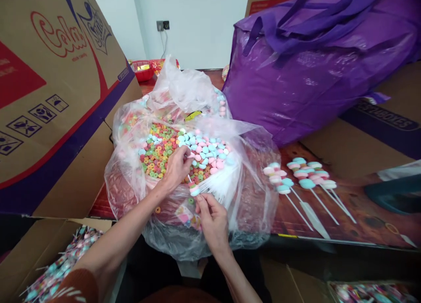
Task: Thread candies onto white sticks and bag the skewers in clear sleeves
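My left hand reaches over the open plastic bag with its fingers pinched together, a pink marshmallow at the fingertips. Below it, my right hand pinches a short candy skewer at its lower end. A few pastel pieces are threaded on this skewer, and its white stick points up toward my left hand. Inside the bag lie pink and blue marshmallows and many small coloured gummy rings. A bundle of white sticks rests at the right side of the bag's opening.
Several finished candy skewers lie on the table to the right. A purple bag stands behind them, and a large carton rises at left. Below the table edge, an open box holds many wrapped candy skewers.
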Tool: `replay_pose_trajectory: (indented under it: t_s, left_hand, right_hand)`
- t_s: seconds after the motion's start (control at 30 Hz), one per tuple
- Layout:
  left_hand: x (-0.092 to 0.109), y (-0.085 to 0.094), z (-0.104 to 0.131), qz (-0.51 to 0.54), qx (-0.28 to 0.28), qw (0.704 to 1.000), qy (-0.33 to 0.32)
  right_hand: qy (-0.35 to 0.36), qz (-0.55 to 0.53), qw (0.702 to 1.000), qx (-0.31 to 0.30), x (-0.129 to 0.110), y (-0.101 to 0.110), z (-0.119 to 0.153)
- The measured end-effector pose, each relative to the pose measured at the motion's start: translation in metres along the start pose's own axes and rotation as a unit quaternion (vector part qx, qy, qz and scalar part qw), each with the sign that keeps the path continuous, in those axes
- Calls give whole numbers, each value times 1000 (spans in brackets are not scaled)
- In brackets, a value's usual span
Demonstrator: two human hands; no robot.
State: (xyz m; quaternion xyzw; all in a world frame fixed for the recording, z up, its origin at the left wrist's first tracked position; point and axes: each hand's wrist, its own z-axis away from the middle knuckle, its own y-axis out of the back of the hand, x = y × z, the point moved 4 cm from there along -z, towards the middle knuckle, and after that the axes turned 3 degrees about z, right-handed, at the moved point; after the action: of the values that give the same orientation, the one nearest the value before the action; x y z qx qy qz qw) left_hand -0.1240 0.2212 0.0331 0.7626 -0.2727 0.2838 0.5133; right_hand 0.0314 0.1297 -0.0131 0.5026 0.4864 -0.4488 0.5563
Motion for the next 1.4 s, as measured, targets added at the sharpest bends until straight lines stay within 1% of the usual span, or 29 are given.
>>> replay_pose_trajectory:
  t_s: [0.07,0.1,0.17,0.2,0.23,0.3,0.37,0.4,0.43,0.5,0.57,0.63,0.67,0.73,0.8,0.83,0.9,1.0,1.07,1.1,1.17,1.23,1.33,1.4]
  left_hand:
    - [-4,9,-3,21,39,999,-8]
    - [-3,13,-7,15,56,998,-23]
    - [1,16,-20,-24,64,996,-58]
    - [4,15,-28,-53,51,995,-68]
    - [6,12,-37,-82,26,994,-72]
    - [10,4,-53,-138,-51,987,-64]
    - [12,-1,-63,-173,-117,976,-53]
    - [13,-1,-64,-176,-130,974,-52]
    - [14,2,-63,-168,-128,976,-54]
    - [15,13,-53,-129,-93,986,-55]
    - [11,27,-32,-89,-55,994,-45]
    - [5,37,-5,-79,-33,995,-47]
    - [2,39,9,-83,-32,995,-55]
    - [-6,41,34,-94,-57,992,-65]
    - [-13,42,51,-96,-88,989,-70]
    - [-15,45,55,-93,-95,989,-70]
    - [-17,52,57,-89,-87,990,-67]
    - [-14,63,50,-94,-50,993,-59]
    - [-7,64,43,-95,-30,993,-71]
    - [-4,63,40,-95,-29,992,-82]
    - [1,56,33,-101,-46,988,-105]
    - [0,50,27,-117,-76,983,-118]
    - [-11,45,23,-130,-100,978,-128]
    - [-18,43,25,-129,-110,974,-149]
  right_hand:
    - [2,-5,1000,11,1,1,0]
    - [1,-6,1000,16,2,2,0]
    - [-4,-3,1000,15,5,2,0]
    - [-7,-1,1000,12,6,1,0]
    - [-9,0,1000,8,7,1,0]
    - [-13,1,1000,2,8,0,0]
    - [-12,0,1000,2,7,-1,-1]
    - [-13,-1,1000,0,7,-1,-1]
    - [-14,-5,1000,-1,7,-1,-1]
    - [-16,-16,1000,-4,7,-1,0]
    - [-16,-29,999,-1,6,0,0]
    - [-15,-31,999,9,6,2,0]
    - [-14,-29,999,13,6,2,0]
    - [-11,-23,1000,18,6,2,0]
    - [-7,-24,1000,15,5,1,0]
    - [-5,-26,1000,13,4,1,0]
    - [-4,-30,999,10,4,0,1]
    - [1,-22,1000,14,4,0,1]
    - [5,-14,1000,13,4,1,1]
    - [6,-10,1000,11,4,1,1]
    - [4,-7,1000,9,5,1,1]
    - [-1,-10,1000,9,6,1,1]
    - [-3,-19,1000,8,6,1,1]
    - [-1,-16,1000,8,6,0,1]
